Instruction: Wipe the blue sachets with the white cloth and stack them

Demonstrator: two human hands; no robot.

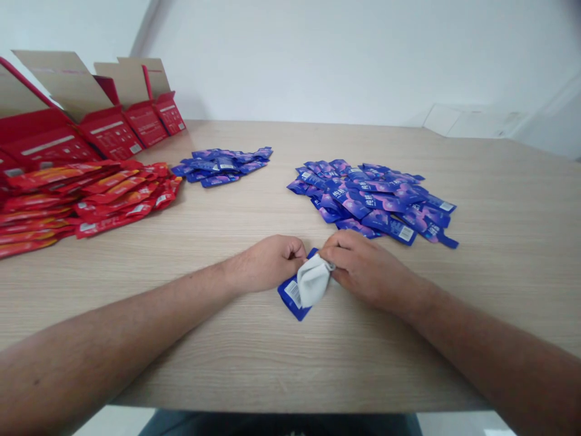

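Near the front of the table, a blue pouch (pixel 290 293) with a white barcode label lies tilted between my hands. Over its right part hangs a white cloth (pixel 314 281), which covers some of the pouch. My right hand (pixel 363 266) pinches the top of the cloth between thumb and fingers. From the other side, my left hand (pixel 276 261) has its fingers curled closed at the pouch's upper left edge. The fingertips partly hide where it grips.
A large pile of blue-purple pouches (pixel 367 197) lies beyond my right hand, a smaller pile (pixel 224 165) farther back. Red pouches (pixel 113 194) are stacked at the left, before open red cartons (pixel 111 130). The wooden table (pixel 254 357) meets a white wall.
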